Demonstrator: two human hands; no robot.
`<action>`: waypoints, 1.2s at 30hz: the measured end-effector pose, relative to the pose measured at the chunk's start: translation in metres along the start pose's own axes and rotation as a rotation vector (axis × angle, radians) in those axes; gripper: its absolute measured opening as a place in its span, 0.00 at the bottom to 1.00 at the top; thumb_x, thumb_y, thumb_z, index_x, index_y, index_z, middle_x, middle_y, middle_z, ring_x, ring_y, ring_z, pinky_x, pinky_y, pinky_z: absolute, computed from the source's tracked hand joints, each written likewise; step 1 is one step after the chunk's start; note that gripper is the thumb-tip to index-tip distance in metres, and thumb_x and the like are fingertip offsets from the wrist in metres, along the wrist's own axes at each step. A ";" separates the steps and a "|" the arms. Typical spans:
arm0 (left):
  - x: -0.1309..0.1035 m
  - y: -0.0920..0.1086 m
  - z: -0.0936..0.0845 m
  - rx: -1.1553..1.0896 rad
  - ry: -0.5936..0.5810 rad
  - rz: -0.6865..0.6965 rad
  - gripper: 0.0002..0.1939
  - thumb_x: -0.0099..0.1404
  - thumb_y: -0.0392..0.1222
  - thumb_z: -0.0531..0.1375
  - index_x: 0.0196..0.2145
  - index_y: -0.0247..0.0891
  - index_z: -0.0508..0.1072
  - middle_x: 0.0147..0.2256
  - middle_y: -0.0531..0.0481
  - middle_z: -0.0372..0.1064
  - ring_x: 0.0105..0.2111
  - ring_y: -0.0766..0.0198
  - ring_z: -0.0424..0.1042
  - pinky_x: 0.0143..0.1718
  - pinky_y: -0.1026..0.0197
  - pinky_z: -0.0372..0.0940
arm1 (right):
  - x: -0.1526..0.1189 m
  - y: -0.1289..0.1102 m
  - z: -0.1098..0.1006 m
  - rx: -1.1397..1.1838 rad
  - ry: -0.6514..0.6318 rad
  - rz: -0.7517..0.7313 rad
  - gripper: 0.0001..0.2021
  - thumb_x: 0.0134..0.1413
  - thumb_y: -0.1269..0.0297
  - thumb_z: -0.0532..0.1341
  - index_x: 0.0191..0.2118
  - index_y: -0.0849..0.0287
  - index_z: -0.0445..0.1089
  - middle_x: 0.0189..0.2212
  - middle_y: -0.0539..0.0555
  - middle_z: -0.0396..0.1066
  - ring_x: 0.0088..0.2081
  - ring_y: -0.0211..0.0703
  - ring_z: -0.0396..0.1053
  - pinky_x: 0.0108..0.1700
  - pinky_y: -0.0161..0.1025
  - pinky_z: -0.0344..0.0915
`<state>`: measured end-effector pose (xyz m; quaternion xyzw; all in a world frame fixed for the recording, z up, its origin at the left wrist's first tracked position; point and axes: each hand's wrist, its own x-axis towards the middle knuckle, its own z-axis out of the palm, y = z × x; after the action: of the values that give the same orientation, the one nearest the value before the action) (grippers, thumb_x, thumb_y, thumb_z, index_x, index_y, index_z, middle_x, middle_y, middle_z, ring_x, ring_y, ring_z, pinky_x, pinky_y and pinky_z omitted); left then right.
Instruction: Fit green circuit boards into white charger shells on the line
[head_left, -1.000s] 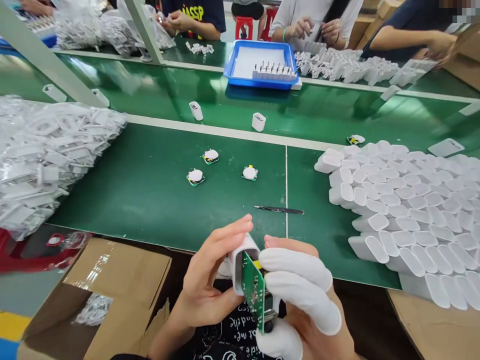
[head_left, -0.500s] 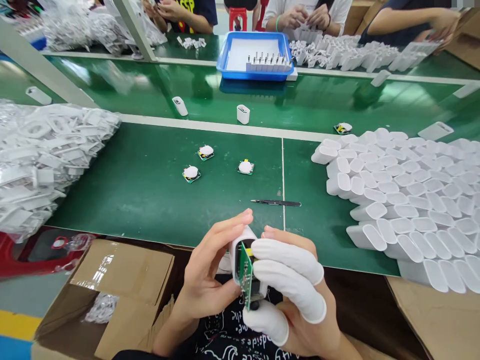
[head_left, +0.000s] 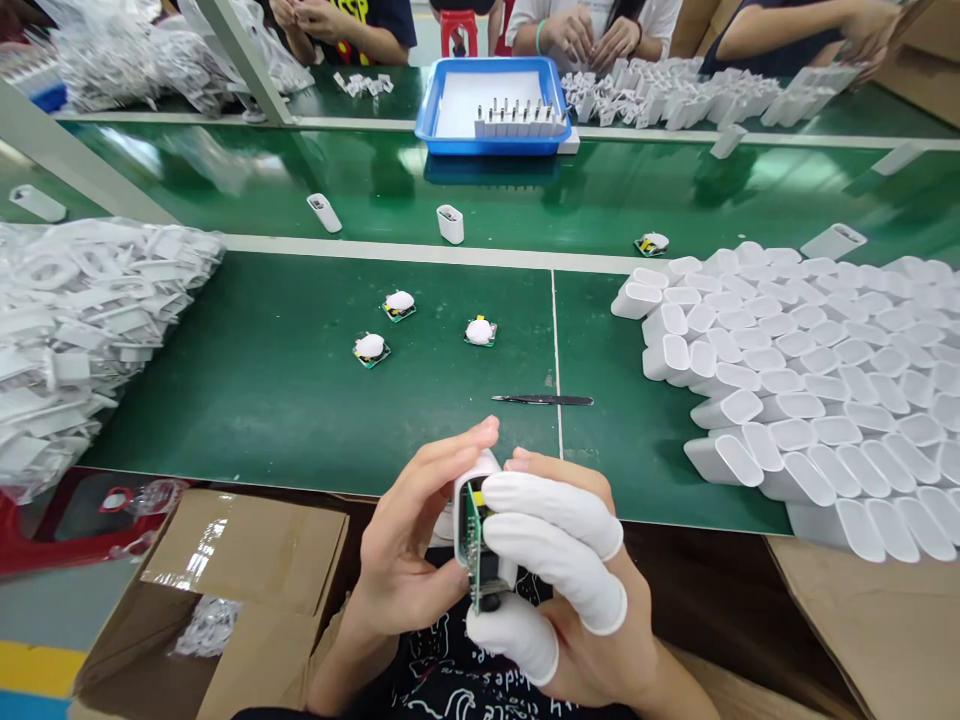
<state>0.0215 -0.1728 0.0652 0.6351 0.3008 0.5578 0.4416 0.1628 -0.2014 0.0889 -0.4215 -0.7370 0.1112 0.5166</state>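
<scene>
My left hand (head_left: 412,540) is wrapped round a white oval casing (head_left: 461,500) whose open end faces right. White finger covers are on several fingers of my right hand (head_left: 570,570), which grips a green circuit board (head_left: 474,560) with black and yellow parts. The board stands on edge, partly inside the casing's opening. How deep it sits is hidden by my fingers. Beyond my hands, black tweezers (head_left: 543,400) lie on the green table (head_left: 300,420), with a board carrying a white round pad (head_left: 480,331) and two similar ones farther left.
Many white casings (head_left: 810,380) stand packed at the right. Bagged white parts (head_left: 90,330) are heaped at the left. Casings ride on the green belt (head_left: 540,210), beyond which are a blue tray (head_left: 491,150) and other people's hands. An open cardboard box (head_left: 247,550) is at lower left.
The view has shifted slightly. Casings and a board on the belt have moved left. The held board has turned a little more edge-on and sits nearer the casing; both hands keep their grip.
</scene>
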 end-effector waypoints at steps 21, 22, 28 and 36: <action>0.005 -0.038 0.007 0.165 0.002 0.348 0.29 0.62 0.34 0.67 0.59 0.38 0.65 0.53 0.41 0.72 0.58 0.52 0.70 0.59 0.45 0.69 | -0.008 0.015 0.017 0.564 0.052 0.640 0.22 0.58 0.63 0.65 0.57 0.45 0.65 0.42 0.48 0.77 0.39 0.38 0.77 0.39 0.32 0.77; 0.005 -0.038 0.008 0.180 0.034 0.336 0.30 0.61 0.35 0.68 0.59 0.38 0.66 0.52 0.42 0.73 0.57 0.52 0.71 0.57 0.46 0.71 | -0.010 0.017 0.018 0.517 0.042 0.602 0.25 0.59 0.61 0.65 0.61 0.46 0.62 0.45 0.50 0.76 0.42 0.41 0.78 0.41 0.35 0.78; -0.002 -0.042 0.014 0.279 0.195 0.303 0.31 0.60 0.43 0.70 0.58 0.41 0.65 0.51 0.43 0.70 0.52 0.53 0.74 0.50 0.49 0.75 | -0.023 0.019 0.023 0.081 0.114 0.275 0.27 0.60 0.64 0.65 0.64 0.50 0.62 0.56 0.58 0.71 0.55 0.54 0.73 0.50 0.50 0.77; -0.004 -0.046 0.023 0.433 0.373 0.456 0.25 0.61 0.31 0.65 0.55 0.38 0.67 0.45 0.46 0.70 0.47 0.57 0.75 0.46 0.51 0.75 | -0.021 0.022 0.028 0.064 0.118 0.172 0.23 0.64 0.70 0.59 0.63 0.50 0.63 0.51 0.55 0.75 0.51 0.47 0.75 0.48 0.44 0.78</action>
<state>0.0487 -0.1618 0.0226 0.6519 0.3378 0.6717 0.0988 0.1518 -0.1961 0.0492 -0.4722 -0.6625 0.1537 0.5608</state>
